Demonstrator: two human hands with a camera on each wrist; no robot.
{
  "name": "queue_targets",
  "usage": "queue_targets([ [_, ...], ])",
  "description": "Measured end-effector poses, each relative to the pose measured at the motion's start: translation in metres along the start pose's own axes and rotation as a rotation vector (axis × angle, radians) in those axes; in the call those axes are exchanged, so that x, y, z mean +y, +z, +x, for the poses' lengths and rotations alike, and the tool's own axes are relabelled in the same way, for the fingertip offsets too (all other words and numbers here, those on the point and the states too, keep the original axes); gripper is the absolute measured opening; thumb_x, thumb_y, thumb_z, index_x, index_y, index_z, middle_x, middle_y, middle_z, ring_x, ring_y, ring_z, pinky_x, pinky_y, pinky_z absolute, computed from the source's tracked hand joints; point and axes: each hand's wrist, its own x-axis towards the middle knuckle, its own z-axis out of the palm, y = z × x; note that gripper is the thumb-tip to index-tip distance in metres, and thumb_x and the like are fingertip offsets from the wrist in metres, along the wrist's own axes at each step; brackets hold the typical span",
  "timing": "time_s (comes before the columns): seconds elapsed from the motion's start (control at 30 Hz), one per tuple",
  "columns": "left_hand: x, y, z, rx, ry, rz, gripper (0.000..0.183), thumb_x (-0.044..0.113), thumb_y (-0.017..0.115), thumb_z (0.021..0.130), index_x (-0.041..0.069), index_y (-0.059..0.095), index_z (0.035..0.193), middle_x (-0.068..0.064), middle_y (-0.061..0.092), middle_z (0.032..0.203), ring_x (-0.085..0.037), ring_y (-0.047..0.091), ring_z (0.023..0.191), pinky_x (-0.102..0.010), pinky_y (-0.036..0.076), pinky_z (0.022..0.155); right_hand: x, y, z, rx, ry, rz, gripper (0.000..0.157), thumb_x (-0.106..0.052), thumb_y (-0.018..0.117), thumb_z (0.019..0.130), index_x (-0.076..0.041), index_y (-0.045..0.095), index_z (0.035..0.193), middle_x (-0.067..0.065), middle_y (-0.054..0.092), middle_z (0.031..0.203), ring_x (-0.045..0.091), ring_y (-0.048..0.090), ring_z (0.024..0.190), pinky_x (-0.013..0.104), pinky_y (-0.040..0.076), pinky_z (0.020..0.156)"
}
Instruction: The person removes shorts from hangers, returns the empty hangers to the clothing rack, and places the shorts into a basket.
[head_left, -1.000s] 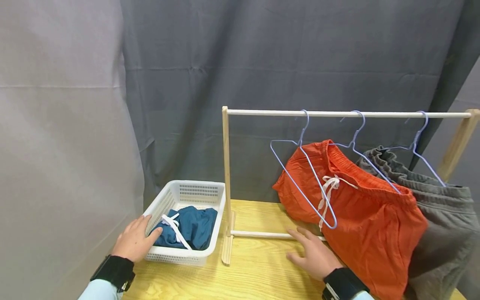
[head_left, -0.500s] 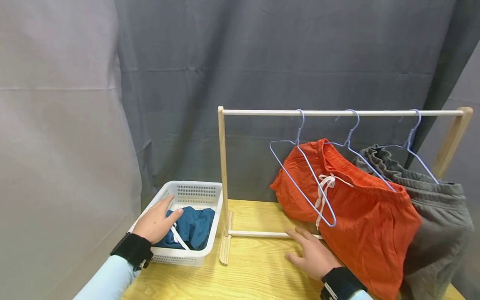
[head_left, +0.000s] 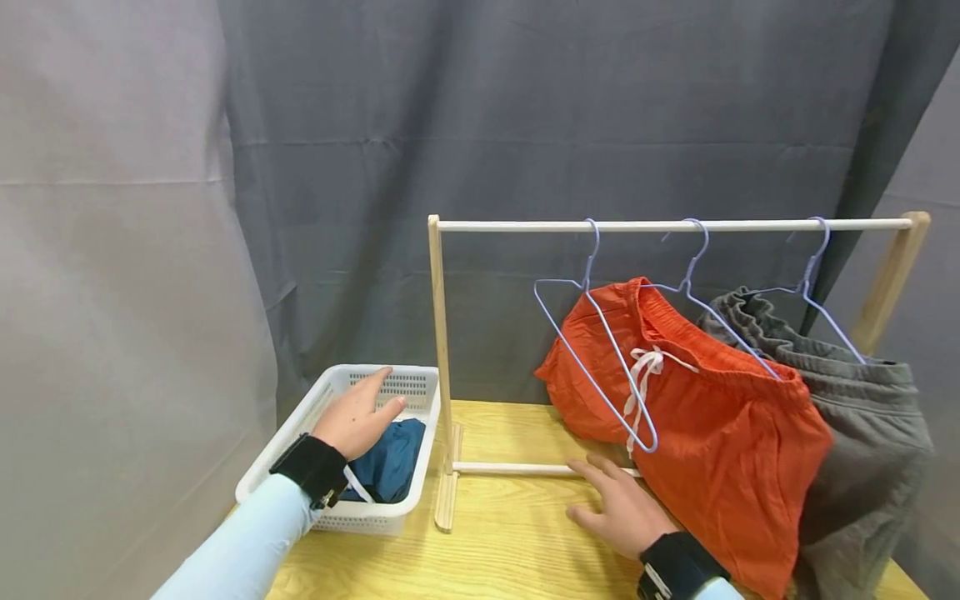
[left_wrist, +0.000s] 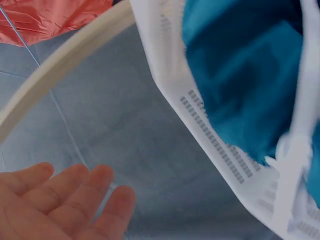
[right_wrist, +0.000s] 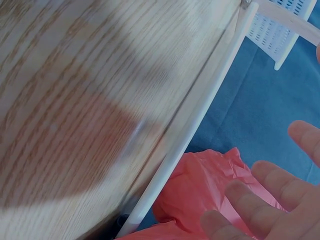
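Observation:
My left hand (head_left: 357,418) is over the white plastic basket (head_left: 247,483), fingers extended and holding nothing. Dark teal fabric with a white drawstring (left_wrist: 240,75) lies bunched inside the basket, partly hidden by the hand in the head view. My right hand (head_left: 621,510), fingers spread, hovers low over the table beside the orange shorts (head_left: 720,450), with nothing in its grasp. Those shorts hang from a lavender wire hanger (head_left: 731,327), their white drawstring tied in a bow. To their left, a bare lavender hanger (head_left: 558,329) hangs on the rack's rod (head_left: 510,226).
Grey shorts (head_left: 862,433) hang from a third hanger (head_left: 834,329) at the rack's right. The rack's wooden post (head_left: 440,333) stands just right of the basket, and a low white crossbar (head_left: 517,469) runs above the wooden table (head_left: 510,550). Grey cloth (head_left: 525,108) forms the backdrop.
My left hand has left the basket's left rim and moved right and forward over the basket. The right hand stays nearly still. The head view has shifted slightly.

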Motion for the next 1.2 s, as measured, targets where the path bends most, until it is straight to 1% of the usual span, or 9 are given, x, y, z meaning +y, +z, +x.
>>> queue_targets([
  [0.13,0.009,0.005,0.009,-0.007,0.011,-0.053,0.07,0.046,0.051,0.104,0.008,0.031,0.158,-0.016,0.037,0.159,-0.035,0.035,0.146,-0.054,0.027,0.117,-0.001,-0.001,0.0,-0.006,0.0,0.001,0.065,-0.04,0.082,0.084,-0.017,0.06,0.141,0.023,0.052,0.143,0.043,0.055,0.125,0.057,0.048,0.097],
  [0.27,0.017,0.011,0.018,0.003,0.027,-0.113,0.069,0.046,0.05,0.104,0.008,0.03,0.158,-0.015,0.041,0.157,-0.033,0.039,0.144,-0.054,0.03,0.116,-0.002,-0.001,-0.001,-0.013,0.006,0.005,0.065,-0.041,0.082,0.084,-0.017,0.06,0.141,0.022,0.052,0.143,0.043,0.054,0.125,0.057,0.047,0.098],
  [0.4,0.028,0.014,0.025,0.013,0.055,-0.203,0.067,0.044,0.049,0.105,0.008,0.03,0.158,-0.017,0.044,0.154,-0.034,0.043,0.14,-0.053,0.033,0.114,-0.002,-0.002,-0.002,-0.013,0.01,0.002,0.064,-0.041,0.082,0.084,-0.017,0.061,0.14,0.022,0.052,0.142,0.043,0.055,0.125,0.058,0.047,0.097],
  [0.53,0.037,0.019,0.032,0.016,0.063,-0.299,0.065,0.042,0.049,0.106,0.008,0.03,0.158,-0.018,0.046,0.152,-0.036,0.048,0.136,-0.053,0.036,0.112,-0.001,-0.002,-0.002,-0.016,0.009,-0.004,0.063,-0.04,0.081,0.084,-0.016,0.062,0.139,0.023,0.053,0.141,0.044,0.055,0.124,0.06,0.046,0.098],
  [0.63,0.039,0.023,0.037,0.024,0.064,-0.338,0.065,0.042,0.048,0.106,0.007,0.029,0.158,-0.019,0.046,0.152,-0.037,0.049,0.135,-0.054,0.038,0.111,-0.001,-0.002,-0.002,-0.024,0.016,-0.004,0.063,-0.04,0.081,0.084,-0.015,0.062,0.138,0.022,0.053,0.141,0.044,0.055,0.124,0.06,0.046,0.098],
  [0.83,0.044,0.032,0.047,0.017,0.023,-0.42,0.069,0.045,0.048,0.106,0.011,0.023,0.16,-0.016,0.04,0.157,-0.034,0.043,0.141,-0.053,0.034,0.113,0.0,-0.003,-0.002,-0.035,0.043,0.0,0.062,-0.04,0.081,0.084,-0.017,0.062,0.138,0.02,0.053,0.142,0.042,0.054,0.125,0.06,0.045,0.1],
  [0.97,0.049,0.036,0.052,0.035,0.014,-0.471,0.069,0.046,0.047,0.106,0.01,0.023,0.16,-0.017,0.04,0.157,-0.034,0.041,0.142,-0.054,0.032,0.114,0.0,-0.003,-0.003,-0.032,0.053,0.003,0.062,-0.041,0.081,0.084,-0.018,0.062,0.139,0.02,0.054,0.142,0.041,0.054,0.125,0.059,0.045,0.1],
  [1.2,0.056,0.045,0.061,0.089,0.068,-0.567,0.063,0.04,0.045,0.108,0.005,0.027,0.158,-0.023,0.045,0.15,-0.036,0.047,0.136,-0.053,0.034,0.113,0.003,-0.002,-0.005,-0.047,0.04,0.017,0.061,-0.043,0.079,0.086,-0.018,0.061,0.139,0.022,0.053,0.142,0.043,0.054,0.125,0.061,0.045,0.099],
])
